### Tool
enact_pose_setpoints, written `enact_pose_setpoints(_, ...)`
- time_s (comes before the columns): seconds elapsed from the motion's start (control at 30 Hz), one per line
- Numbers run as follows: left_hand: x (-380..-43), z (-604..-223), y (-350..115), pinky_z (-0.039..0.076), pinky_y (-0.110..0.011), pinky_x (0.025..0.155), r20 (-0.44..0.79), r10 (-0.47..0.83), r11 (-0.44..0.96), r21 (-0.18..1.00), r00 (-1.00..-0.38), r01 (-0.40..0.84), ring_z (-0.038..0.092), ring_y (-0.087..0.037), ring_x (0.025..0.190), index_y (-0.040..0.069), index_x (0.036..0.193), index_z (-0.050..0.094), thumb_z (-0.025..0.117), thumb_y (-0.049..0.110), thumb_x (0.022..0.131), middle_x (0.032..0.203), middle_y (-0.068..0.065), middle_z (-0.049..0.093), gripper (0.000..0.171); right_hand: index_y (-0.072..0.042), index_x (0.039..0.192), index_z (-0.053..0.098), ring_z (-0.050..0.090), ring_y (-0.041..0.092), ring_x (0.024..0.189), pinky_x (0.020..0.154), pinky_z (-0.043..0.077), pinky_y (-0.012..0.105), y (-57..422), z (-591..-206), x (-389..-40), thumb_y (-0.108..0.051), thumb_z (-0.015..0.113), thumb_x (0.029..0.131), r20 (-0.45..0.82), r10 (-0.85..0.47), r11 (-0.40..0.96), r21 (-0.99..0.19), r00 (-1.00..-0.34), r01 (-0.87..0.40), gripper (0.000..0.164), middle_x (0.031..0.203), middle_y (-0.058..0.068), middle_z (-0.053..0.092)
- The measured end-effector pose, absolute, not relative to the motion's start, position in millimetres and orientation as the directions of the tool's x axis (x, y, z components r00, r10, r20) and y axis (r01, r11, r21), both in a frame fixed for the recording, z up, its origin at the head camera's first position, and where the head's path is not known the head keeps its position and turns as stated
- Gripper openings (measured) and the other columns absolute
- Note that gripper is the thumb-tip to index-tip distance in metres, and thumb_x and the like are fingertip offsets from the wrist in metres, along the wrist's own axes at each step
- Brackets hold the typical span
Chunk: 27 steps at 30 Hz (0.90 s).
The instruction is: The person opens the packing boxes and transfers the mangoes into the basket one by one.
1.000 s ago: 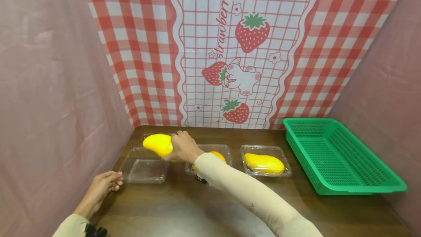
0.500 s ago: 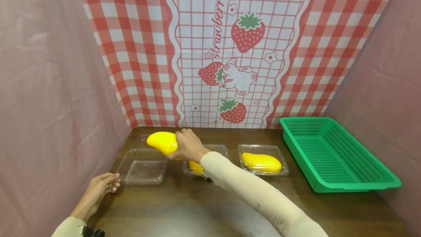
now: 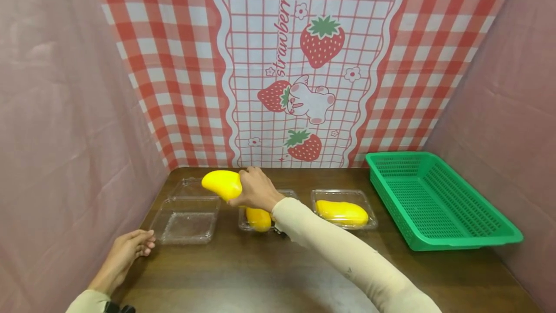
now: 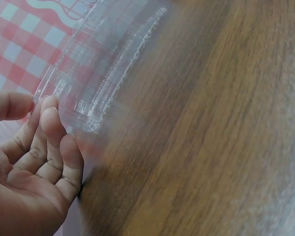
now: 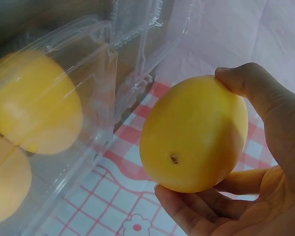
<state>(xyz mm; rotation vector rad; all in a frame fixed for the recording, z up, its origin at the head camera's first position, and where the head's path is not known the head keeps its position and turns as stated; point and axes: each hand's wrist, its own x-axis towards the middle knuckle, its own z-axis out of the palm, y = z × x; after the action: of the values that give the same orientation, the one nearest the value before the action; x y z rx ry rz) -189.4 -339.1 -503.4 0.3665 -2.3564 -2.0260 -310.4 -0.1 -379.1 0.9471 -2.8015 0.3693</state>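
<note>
Already two clear plastic boxes (image 3: 372, 220) hold yellow fruit (image 3: 341, 213), worktop's (image 3: 239, 274) left-edge box (image 3: 187, 229) none; right hand (image 3: 258, 190) grips curved yellow mango (image 3: 222, 185), left hand's (image 3: 127, 251) grip unclear

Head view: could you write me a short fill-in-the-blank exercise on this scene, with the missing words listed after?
The fruit held by the right hand is ____ in colour.
The clear container nearest the left hand holds ____ fruit.
The basket toward the right edge is coloured ____.
The large word printed on the hanging cloth reads ____.

Missing words: yellow; no; green; strawberry.
</note>
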Motion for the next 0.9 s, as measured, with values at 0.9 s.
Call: enact_pose_setpoints(0.9,-189,-504,-339,0.056,-0.026,0.069,-0.134,-0.173,0.108,0.982,-0.976,-0.154,0.062,-0.012,0.076,-0.007,0.103,0.065,0.058,0.013,0.106,0.088,-0.004,0.068,0.022,-0.003,0.115,0.067,0.053,0.021,0.085,0.073,0.049,0.033,36,-375,-313,-0.051,0.086,0.076,0.213,-0.524,0.788,-0.246,-0.825,-0.564,0.065,0.092,0.004,0.059)
